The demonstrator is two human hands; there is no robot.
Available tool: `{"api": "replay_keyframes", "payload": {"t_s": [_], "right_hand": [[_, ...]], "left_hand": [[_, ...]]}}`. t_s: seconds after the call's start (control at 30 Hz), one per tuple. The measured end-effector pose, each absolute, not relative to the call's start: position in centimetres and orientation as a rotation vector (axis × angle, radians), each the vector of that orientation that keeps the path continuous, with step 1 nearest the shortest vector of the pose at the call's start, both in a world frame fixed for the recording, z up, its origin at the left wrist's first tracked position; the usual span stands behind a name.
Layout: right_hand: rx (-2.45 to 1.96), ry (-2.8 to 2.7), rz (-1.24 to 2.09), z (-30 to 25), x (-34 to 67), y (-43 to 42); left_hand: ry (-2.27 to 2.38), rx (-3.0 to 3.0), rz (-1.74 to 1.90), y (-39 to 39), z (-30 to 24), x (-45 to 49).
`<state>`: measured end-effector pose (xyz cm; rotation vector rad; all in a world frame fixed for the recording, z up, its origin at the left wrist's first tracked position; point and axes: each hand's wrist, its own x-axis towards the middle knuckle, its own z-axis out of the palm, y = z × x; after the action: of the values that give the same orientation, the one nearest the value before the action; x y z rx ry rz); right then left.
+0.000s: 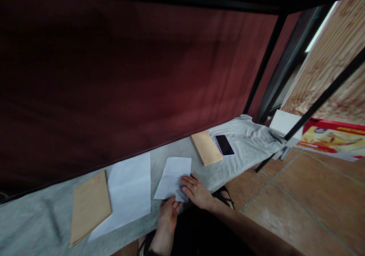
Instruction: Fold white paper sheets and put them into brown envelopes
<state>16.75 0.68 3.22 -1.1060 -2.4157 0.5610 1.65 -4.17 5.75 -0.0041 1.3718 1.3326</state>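
A small white folded sheet of paper lies on the grey cloth-covered table. My right hand rests flat on the sheet's near right corner, fingers stretched out. My left hand pinches the sheet's near edge between thumb and fingers. A larger white sheet lies to the left, and beside it a brown envelope.
Another brown envelope and a black phone lie further right on the table. A dark red wall runs behind the table. A black metal frame, a colourful box and a tiled floor are at the right.
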Motion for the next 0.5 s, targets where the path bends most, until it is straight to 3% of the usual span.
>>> {"api": "replay_keyframes", "payload": {"t_s": [0.27, 0.5], "right_hand": [[-1.064, -2.534, 0.443, 3.6, 17.2, 0.9], [-0.758, -2.662, 0.58, 3.4, 19.5, 0.3]], "left_hand": [[1.344, -0.049, 1.383, -3.5, 6.0, 1.3], [1.309, -0.051, 1.403, -3.7, 5.6, 2.8]]}}
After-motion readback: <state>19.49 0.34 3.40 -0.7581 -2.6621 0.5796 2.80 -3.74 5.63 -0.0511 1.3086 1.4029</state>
